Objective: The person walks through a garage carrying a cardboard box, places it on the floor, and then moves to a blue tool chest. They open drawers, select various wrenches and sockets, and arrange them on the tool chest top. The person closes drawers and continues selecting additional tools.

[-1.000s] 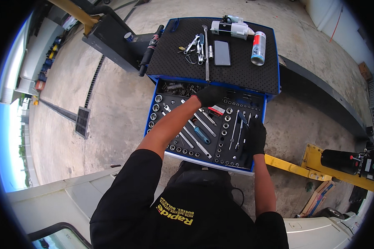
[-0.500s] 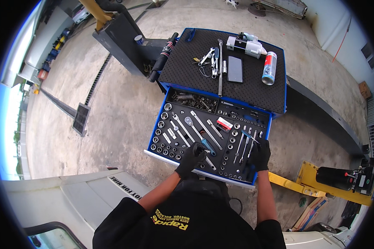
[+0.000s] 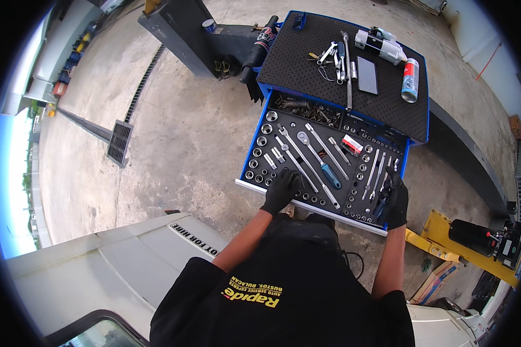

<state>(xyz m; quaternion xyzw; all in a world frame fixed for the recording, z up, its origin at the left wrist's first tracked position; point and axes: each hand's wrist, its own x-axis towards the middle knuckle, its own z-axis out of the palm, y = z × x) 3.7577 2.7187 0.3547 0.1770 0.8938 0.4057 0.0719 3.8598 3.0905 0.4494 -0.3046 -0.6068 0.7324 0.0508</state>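
My left hand (image 3: 281,191), in a black glove, is closed over the front left of the open tool drawer (image 3: 313,207), near rows of chrome sockets (image 3: 253,163). Anything between its fingers is too small to make out. At the drawer's right side is my right hand (image 3: 395,205), also gloved and with its fingers curled; dark tool parts show beside them, but I cannot tell what it grips. Between my hands lie a ratchet with a blue handle (image 3: 330,176), a long breaker bar (image 3: 298,158) and extension bars (image 3: 328,152). Slim drive tools (image 3: 371,173) lie close to my right hand.
On the cabinet's black perforated top (image 3: 307,58) are wrenches (image 3: 328,53), a long bar (image 3: 347,75), a phone (image 3: 367,75), a starter motor (image 3: 381,46) and a spray can (image 3: 410,81). A dark lift post (image 3: 182,37) stands left; a yellow lift arm (image 3: 431,246) is at right.
The view has shifted, so the cabinet sits higher and further right. The small blue-handled tool that stuck out of my right hand over the drawer no longer shows there. My left hand has moved left across the drawer.
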